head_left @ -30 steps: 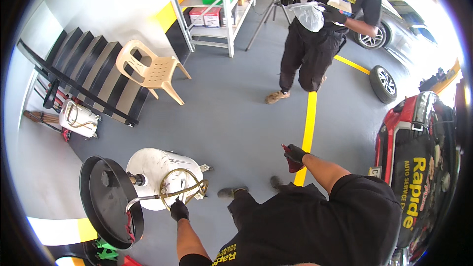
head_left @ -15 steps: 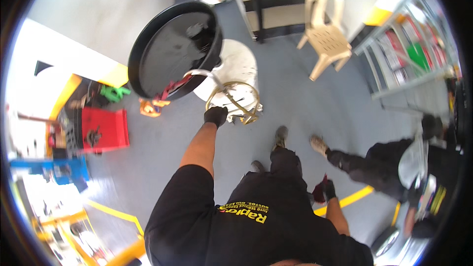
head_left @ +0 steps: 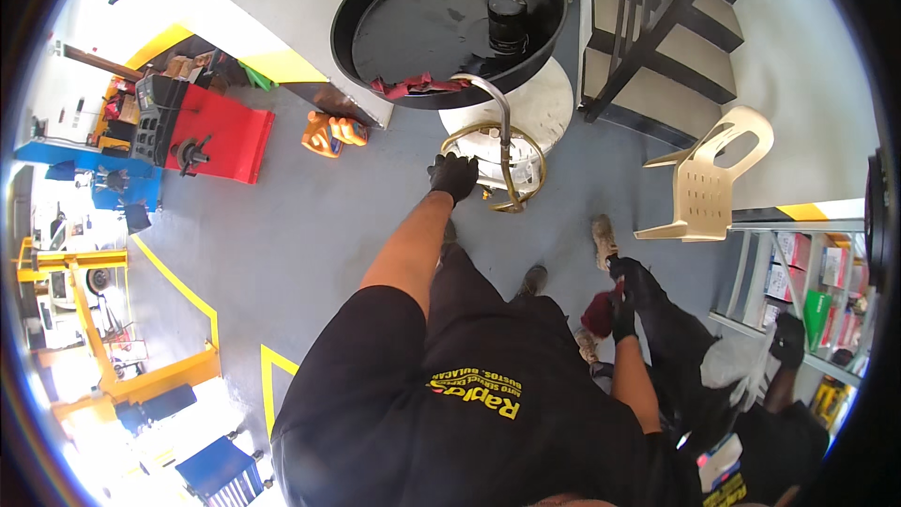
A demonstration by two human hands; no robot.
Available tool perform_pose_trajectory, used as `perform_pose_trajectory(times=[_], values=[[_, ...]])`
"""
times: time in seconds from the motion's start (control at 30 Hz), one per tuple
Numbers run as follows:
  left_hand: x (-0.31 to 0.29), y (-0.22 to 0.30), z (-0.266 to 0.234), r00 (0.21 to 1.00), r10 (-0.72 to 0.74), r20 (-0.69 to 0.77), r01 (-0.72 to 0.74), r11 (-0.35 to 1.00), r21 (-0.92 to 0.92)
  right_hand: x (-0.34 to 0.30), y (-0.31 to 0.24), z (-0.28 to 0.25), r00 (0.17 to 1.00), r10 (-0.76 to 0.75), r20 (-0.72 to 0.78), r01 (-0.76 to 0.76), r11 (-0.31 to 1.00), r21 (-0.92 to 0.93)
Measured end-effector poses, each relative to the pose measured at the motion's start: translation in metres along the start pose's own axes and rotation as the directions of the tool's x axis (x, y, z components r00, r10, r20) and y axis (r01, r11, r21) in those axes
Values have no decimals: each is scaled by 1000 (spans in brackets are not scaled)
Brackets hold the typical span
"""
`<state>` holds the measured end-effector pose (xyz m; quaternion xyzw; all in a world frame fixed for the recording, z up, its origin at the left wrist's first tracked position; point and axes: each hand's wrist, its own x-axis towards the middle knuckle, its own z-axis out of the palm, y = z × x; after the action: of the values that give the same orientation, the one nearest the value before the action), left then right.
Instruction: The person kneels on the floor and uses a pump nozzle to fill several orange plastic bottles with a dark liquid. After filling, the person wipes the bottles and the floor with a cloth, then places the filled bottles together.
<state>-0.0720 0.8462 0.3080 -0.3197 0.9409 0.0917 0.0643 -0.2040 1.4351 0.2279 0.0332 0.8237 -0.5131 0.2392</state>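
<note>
My left hand (head_left: 454, 176), in a black glove, is closed at the left edge of a brass-coloured hoop (head_left: 539, 190) on a wheeled oil drainer. The drainer has a dirty white round tank (head_left: 556, 111) and a wide black catch pan (head_left: 413, 9) above it. In the pan a black cylindrical container (head_left: 508, 23) stands near the right side, and a dark red rag (head_left: 413, 85) lies along the near rim. A bent metal pipe (head_left: 504, 113) rises in front. Down at my right side, my gloved right hand (head_left: 623, 312) is closed on a bunched red rag (head_left: 598, 314).
Close on my right is a co-worker holding a clear plastic bag (head_left: 737, 361). A beige plastic chair (head_left: 704, 192), black-railed stairs (head_left: 671, 47) and a shelf of boxes (head_left: 798, 282) stand on the right. Orange objects (head_left: 333, 133) and a red machine (head_left: 221, 131) are to the left.
My view has swung left, so the drainer, chair and stairs sit farther right. My left hand stays by the hoop; my right keeps the rag. The co-worker appears closer to me.
</note>
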Motion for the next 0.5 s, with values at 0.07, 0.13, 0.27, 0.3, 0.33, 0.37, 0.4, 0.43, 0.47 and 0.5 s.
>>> perform_pose_trajectory(times=[0.07,0.13,0.27,0.3,0.33,0.37,0.4,0.43,0.47,0.5], values=[[13,-13,4,978,200,-57,-197,979,61,31,-38,32,992,16,125,-6,997,-76],[24,-25,14,950,307,-59,-302,950,82,45,-61,73,971,-25,237,59,989,-135],[64,-43,31,967,231,-107,-234,972,-16,55,-94,181,970,29,242,-20,999,-38],[77,-46,31,979,172,-107,-180,982,-66,58,-107,210,980,13,200,38,967,-252],[92,-51,27,966,259,9,-258,964,-71,57,-119,234,977,29,213,74,885,-460],[107,-55,24,959,279,-45,-283,951,-123,60,-135,257,974,62,216,99,746,-658],[118,-57,14,961,276,-19,-275,948,-161,58,-152,278,959,-33,281,202,776,-598],[132,-59,6,967,255,22,-244,946,-214,62,-169,296,935,-125,332,299,782,-547],[134,-64,-4,960,280,25,-267,935,-232,55,-182,310,929,-170,329,332,774,-539],[139,-67,-12,958,284,44,-264,928,-262,53,-195,322,903,-221,370,387,792,-473]])
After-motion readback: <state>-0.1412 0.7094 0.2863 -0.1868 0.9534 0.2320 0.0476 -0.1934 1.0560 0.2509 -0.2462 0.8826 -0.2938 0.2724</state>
